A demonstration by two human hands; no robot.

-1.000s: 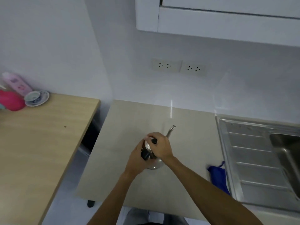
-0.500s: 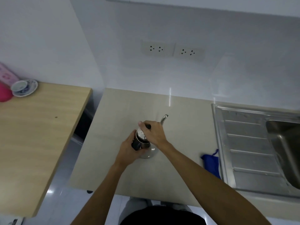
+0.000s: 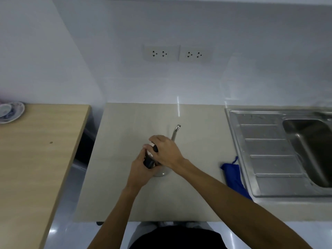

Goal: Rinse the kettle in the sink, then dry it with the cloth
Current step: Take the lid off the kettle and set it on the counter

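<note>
Right hand (image 3: 166, 151) fingers curl over the top of the kettle (image 3: 175, 132); left hand (image 3: 140, 169) fingers wrap its black handle (image 3: 148, 162). It sits on the counter (image 3: 125, 132), well left of the sink (image 3: 269, 150). Step looks like pickup, pre-rinse. Next: lift level, carry right over the sink. Forearms converge from below. Blue cloth (image 3: 233, 175) lies just beside the sink.

A beige counter (image 3: 124, 186) is set against a white wall (image 3: 251, 51). On the wall above it, a left socket (image 3: 160, 53) and a right socket (image 3: 195, 54) are mounted side by side. A wooden table (image 3: 32, 168) is placed left of the counter, parted from it by a dark gap. At the table's far left corner a patterned saucer (image 3: 17, 114) is seen, with a cup (image 3: 4, 108) resting on it, both cut off by the frame edge. A small dark speck (image 3: 51, 142) is seen on the tabletop. Glossy pale floor (image 3: 71, 227) is shown below.
</note>
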